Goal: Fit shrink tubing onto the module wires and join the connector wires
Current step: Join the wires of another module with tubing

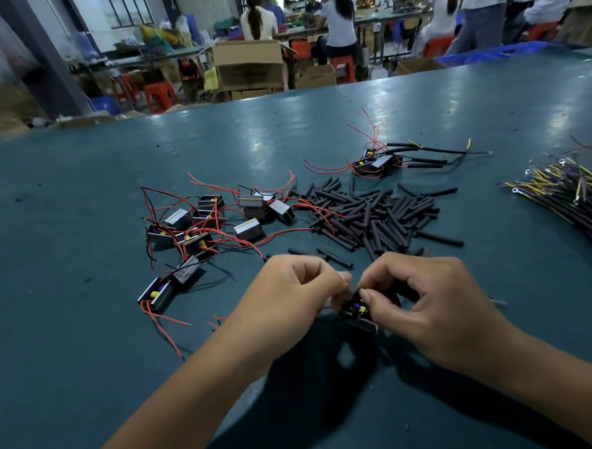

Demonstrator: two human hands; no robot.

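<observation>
Two bare hands meet in the near middle of a big green table (80, 201). The left hand (288, 293) has its fingers curled, and its fingertips pinch at a small black module (356, 315) that sits between both hands. The right hand (425, 296) is curled too, and its thumb and first finger pinch the top of the same module, where something thin and dark sticks up; it is too small to tell if that is a wire or a tube. The module has little yellow and blue parts inside it. It is held just above the table, close to the person. Farther away on the left is a bunch of modules (198, 222) like it, with thin red and black wires looping out of them. To the right of that bunch, in the middle, lies a pile of short black tubes (373, 217), and a few loose tubes lie just beyond the hands. Farther off, past the pile, lies one module with long tubes on its wires (377, 163). At the far right edge lies a bundle of black and yellow wires with metal ring ends (567, 193). Behind the table, people sit on red stools (157, 96) by cardboard boxes (248, 63).
</observation>
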